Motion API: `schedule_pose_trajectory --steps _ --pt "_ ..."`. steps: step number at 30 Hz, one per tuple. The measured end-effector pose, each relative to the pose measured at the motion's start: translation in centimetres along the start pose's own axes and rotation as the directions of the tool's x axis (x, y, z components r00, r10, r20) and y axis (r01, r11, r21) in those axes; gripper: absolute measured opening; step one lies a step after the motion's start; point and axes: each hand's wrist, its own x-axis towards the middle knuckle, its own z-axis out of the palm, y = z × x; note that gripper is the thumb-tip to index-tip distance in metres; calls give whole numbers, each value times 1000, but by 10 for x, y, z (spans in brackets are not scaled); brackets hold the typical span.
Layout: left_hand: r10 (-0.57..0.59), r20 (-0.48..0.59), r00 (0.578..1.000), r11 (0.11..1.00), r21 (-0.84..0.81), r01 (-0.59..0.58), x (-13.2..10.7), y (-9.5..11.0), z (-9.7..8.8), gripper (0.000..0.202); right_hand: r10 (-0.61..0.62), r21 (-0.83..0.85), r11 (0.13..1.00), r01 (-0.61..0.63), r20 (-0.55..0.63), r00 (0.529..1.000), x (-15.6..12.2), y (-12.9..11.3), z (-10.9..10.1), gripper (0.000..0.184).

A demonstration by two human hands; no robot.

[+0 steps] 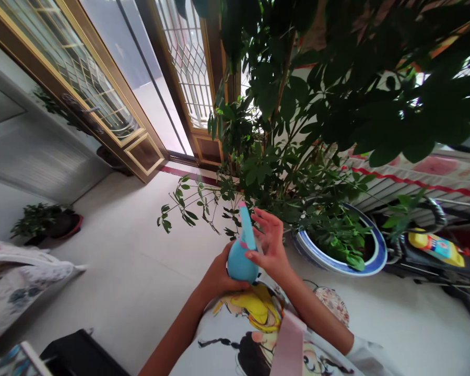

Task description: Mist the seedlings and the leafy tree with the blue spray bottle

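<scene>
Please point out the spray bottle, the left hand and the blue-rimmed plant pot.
Spray bottle [242, 265]: head view, on its round body.
Left hand [220, 270]: head view, back of hand.
Plant pot [381, 251]: head view, on its rim.

The left hand [221, 272] holds a blue spray bottle [242, 263] near a leafy plant [264, 169].

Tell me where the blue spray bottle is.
The blue spray bottle is below centre in the head view, held in the left hand, the right hand alongside.
</scene>
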Motion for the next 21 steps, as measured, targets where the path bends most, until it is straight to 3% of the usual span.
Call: schedule_pose_trajectory --steps 4,6,9,13,17,21 --pt "-14 -55 998 990 140 21 -1 -4 5 104 74 -85 995 -57 218 973 7 -6 -8 75" --pt "-13 -92 996 985 168 28 -2 -5 7 103 32 -152 988 6 242 970 7 -14 -11 66" --pt "35 -109 993 972 236 -8 -2 -3 12 97 -100 -239 960 143 184 978 7 -31 -9 54" --pt "49 -71 996 962 270 -28 0 -1 17 95 -163 -307 932 193 120 979 7 -42 -6 34" --pt "-4 5 1000 959 282 2 6 4 19 102 -149 -323 937 130 -33 988 8 -34 -14 14" --pt "-32 78 996 944 331 5 15 16 23 106 -20 -253 967 -41 -232 972 10 -25 -34 22"
